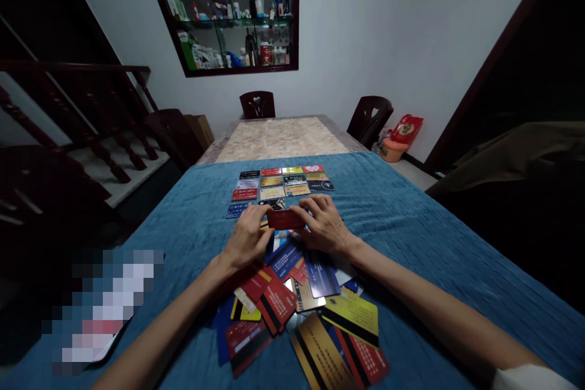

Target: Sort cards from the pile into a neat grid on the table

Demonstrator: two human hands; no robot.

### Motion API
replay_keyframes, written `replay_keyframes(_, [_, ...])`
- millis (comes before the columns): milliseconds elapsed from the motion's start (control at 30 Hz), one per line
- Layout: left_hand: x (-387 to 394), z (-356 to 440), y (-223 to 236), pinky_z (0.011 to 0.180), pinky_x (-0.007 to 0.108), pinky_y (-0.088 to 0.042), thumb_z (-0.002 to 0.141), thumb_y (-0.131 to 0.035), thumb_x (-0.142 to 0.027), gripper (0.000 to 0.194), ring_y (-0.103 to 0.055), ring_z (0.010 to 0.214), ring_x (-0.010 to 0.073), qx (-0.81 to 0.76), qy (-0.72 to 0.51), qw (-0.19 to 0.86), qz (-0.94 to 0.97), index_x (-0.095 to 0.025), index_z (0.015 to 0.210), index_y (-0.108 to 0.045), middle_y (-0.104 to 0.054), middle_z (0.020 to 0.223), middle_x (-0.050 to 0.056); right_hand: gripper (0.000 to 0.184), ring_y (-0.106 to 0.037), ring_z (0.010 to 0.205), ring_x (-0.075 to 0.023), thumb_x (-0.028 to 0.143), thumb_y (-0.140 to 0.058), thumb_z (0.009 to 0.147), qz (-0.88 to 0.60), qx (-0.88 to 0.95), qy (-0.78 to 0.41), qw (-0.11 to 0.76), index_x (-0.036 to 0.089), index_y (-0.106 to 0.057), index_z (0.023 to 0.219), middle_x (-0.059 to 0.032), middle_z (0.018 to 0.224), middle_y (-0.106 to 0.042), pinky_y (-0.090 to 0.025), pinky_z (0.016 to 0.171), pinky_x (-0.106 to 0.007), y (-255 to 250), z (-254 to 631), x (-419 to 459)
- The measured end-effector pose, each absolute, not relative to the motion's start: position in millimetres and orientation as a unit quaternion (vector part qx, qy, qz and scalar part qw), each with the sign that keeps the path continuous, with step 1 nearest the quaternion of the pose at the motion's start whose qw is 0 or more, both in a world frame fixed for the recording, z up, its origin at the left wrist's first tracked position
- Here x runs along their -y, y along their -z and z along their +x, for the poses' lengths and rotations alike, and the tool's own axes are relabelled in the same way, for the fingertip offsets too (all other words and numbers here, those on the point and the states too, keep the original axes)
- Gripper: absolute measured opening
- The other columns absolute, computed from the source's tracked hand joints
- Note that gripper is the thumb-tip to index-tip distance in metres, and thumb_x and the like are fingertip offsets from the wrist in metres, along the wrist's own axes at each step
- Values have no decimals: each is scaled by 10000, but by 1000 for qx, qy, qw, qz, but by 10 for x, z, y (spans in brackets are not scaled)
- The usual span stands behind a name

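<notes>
A dark red card [286, 219] is held up between my two hands, over the far end of a loose card pile. My left hand [249, 234] pinches its left end with thumb and fingers. At the other end, my right hand [324, 225] grips it the same way. Beneath and nearer to me lies the pile, with a yellow card [354, 317], a gold card [320, 353], a purple card [322, 274] and several red ones overlapping. Beyond my hands, cards lie face up in neat rows, among them a blue card [240, 210] and a black card [273, 203], partly hidden.
A blue cloth [439, 256] covers the near table; its far part has a patterned top [283, 137]. A blurred, pixelated flat object [114, 304] lies at left. Chairs [370, 117] stand around the far end. A wall shelf [242, 21] holds bottles and a plush toy.
</notes>
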State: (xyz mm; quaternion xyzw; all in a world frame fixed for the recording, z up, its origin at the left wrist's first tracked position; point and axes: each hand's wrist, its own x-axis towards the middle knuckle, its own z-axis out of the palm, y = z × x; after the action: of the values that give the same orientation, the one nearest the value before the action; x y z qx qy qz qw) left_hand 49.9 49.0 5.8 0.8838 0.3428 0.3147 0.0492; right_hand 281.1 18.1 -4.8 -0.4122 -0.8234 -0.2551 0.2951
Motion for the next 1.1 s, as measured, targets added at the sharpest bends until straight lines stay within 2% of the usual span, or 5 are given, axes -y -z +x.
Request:
replay_keyframes(233, [-487,477,-33,1038,506,-438,837,-569,-158,487,-506,1236,311,-328,-279,-39,902,-181,1309,-455,-532,1319,159,404,-427,1005,-292,407,-590,879,-413,831,225,298,144,-624,1184,-143,1068,-594,-342,848,-428,33,2828,-190])
replay_keyframes(533, [-531,475,-178,990,485,-442,819,-585,-186,406,-517,1193,321,-323,-223,-54,918,-154,1220,-524,-582,1236,160,515,-436,1020,-289,332,-663,821,-418,856,161,259,127,-556,1281,-161,1137,-574,-391,808,-405,19,2885,-265])
replay_keyframes(800, [-841,481,-359,995,481,-445,800,-593,-186,414,-517,1163,316,-334,-211,-27,918,-153,1209,-538,-574,1215,156,554,-425,1070,-291,269,-686,792,-419,866,122,243,131,-536,1307,-166,1212,-551,-421,844,-424,-145,2907,-566])
replay_keyframes(1100, [-1406,493,-303,984,479,-455,753,-639,-176,405,-524,1103,299,-341,-209,-8,916,-169,1153,-573,-577,1170,134,501,-453,1056,-273,263,-687,799,-456,863,84,201,162,-561,1273,-144,1202,-556,-426,884,-446,-220,2861,-1081])
